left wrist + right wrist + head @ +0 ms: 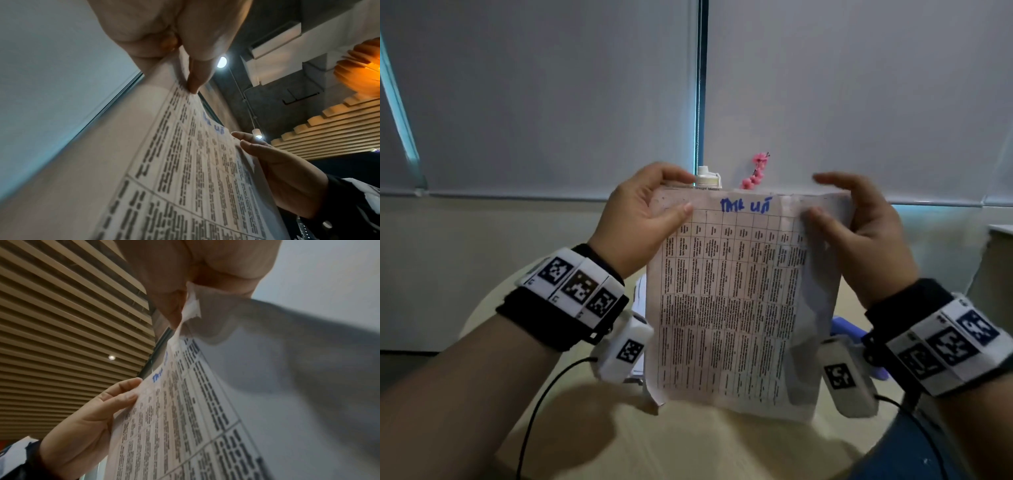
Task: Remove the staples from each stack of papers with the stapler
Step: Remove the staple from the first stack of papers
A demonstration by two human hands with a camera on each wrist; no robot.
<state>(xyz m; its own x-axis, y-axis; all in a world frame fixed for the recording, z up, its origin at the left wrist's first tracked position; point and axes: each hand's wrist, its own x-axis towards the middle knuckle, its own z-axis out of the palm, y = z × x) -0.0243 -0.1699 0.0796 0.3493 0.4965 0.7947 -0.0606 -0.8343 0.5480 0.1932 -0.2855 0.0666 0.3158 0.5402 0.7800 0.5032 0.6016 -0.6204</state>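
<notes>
I hold a stack of papers upright above the table; its front sheet is a printed table with blue handwriting at the top. My left hand pinches the top left corner, thumb in front and fingers behind. My right hand pinches the top right corner, where the sheets curl back. The left wrist view shows my left fingers on the papers. In the right wrist view my right fingers squeeze a crumpled corner of the papers. No staple is visible. A blue object, perhaps the stapler, lies half hidden behind the papers.
More papers lie on the round pale wooden table behind the held stack. A white bottle and pink flowers stand at the far edge by the window blinds. Black cables hang from both wrists.
</notes>
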